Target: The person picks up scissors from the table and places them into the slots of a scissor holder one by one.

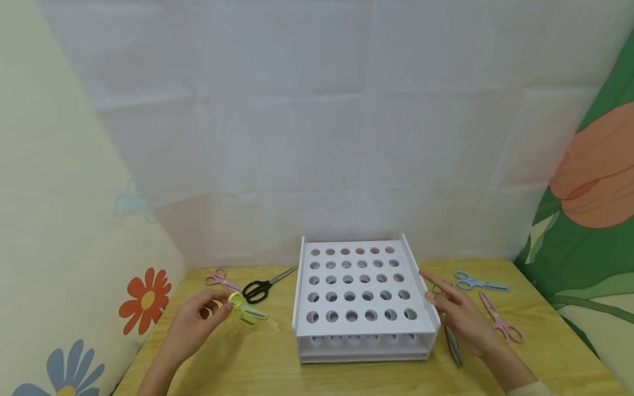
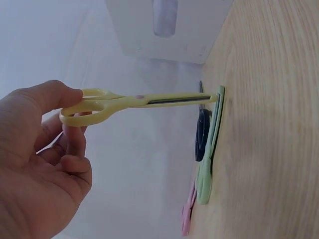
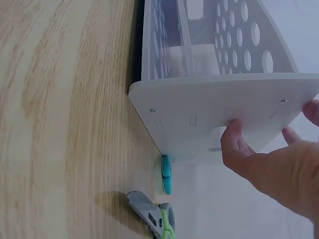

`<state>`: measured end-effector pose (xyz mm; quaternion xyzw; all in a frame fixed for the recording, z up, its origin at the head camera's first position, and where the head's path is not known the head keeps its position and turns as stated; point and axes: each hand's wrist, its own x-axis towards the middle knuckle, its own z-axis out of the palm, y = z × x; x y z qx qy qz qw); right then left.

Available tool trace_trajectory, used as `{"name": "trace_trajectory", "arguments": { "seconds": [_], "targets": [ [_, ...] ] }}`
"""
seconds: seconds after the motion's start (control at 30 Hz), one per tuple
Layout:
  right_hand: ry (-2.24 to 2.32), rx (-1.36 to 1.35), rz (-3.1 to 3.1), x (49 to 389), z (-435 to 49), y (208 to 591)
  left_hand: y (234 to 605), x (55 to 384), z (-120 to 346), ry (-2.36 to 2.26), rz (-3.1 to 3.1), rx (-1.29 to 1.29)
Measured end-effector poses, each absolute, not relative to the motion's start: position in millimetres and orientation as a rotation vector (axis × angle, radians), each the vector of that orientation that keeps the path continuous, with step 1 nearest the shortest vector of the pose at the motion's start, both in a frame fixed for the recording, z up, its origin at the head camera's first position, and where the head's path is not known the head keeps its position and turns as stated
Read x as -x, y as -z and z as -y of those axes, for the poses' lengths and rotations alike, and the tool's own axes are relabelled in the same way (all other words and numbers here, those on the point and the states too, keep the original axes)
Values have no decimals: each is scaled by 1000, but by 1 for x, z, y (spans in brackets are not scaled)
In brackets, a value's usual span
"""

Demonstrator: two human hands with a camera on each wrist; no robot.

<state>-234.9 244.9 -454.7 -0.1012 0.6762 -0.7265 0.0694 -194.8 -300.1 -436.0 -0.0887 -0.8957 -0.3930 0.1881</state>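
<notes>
My left hand [image 1: 195, 324] pinches a pair of yellow scissors [image 2: 117, 103] by the finger loops. Their blades stay together and point down at the table, the tip overlapping a pair of green scissors [image 2: 212, 149] in the left wrist view. Right of centre stands a white rack [image 1: 342, 324] with rows of round holes in its top board. My right hand [image 1: 465, 319] grips the rack's right side panel [image 3: 199, 109]: in the right wrist view fingertips hook at the panel's slot, others rest at its upper edge.
Black scissors [image 1: 257, 290] and pink scissors [image 1: 218, 279] lie behind the left hand. Right of the rack lie blue scissors [image 1: 477, 283], another pink pair [image 1: 497, 322] and a grey-bladed cutter [image 3: 149, 211] with green on its handle. A white sheet [image 1: 307, 137] hangs behind the wooden table.
</notes>
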Motion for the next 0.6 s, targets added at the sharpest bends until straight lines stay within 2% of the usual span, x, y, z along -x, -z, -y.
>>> {"name": "trace_trajectory", "arguments": {
  "seconds": [0.27,0.6],
  "targets": [
    [2169,235,-2027,236,-244,457,428,185,291,1078,2365,305],
    [2175,251,-2043,238,-244,454,399,175,277,1163,2208,442]
  ]
}}
